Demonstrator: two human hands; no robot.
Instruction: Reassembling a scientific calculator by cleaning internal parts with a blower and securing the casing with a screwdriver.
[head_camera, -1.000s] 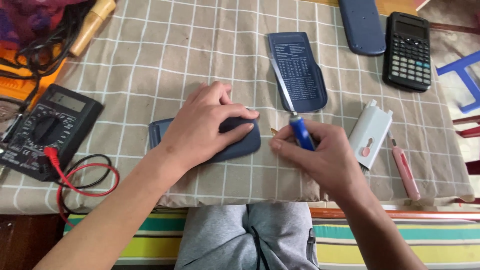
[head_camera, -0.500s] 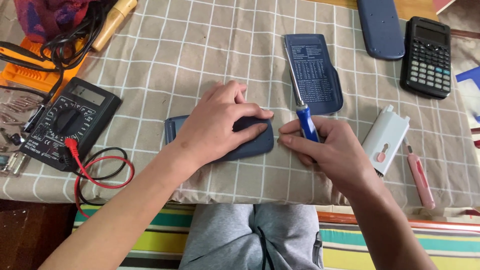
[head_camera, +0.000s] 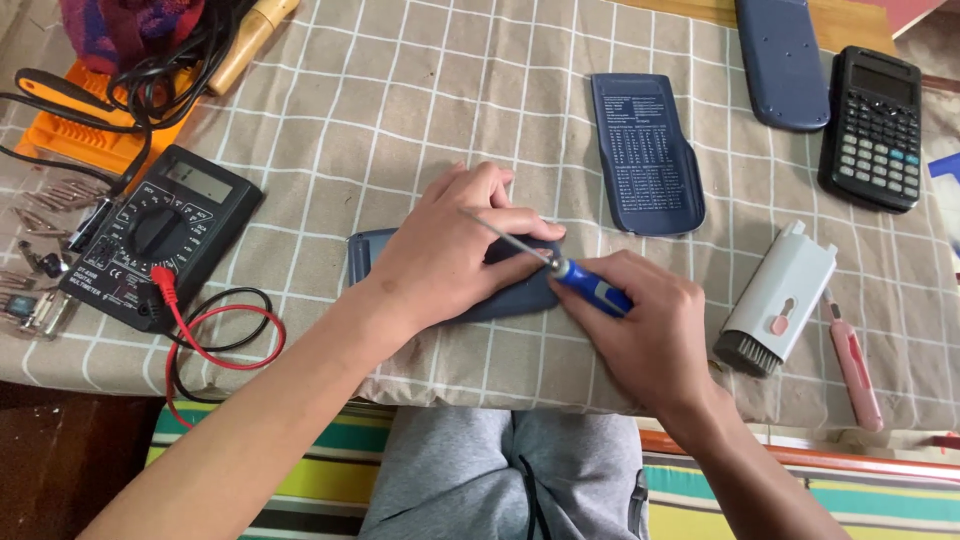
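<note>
The left hand (head_camera: 450, 250) lies palm-down, pressing a dark blue calculator body (head_camera: 455, 285) flat on the checked cloth (head_camera: 400, 110) near the table's front edge. The right hand (head_camera: 650, 330) grips a blue-handled screwdriver (head_camera: 560, 268), its shaft slanting up-left over the left fingers. The work looks to be at the screw stage; next, the tip needs seating squarely in a screw. Both forearms angle inward, wrists low.
</note>
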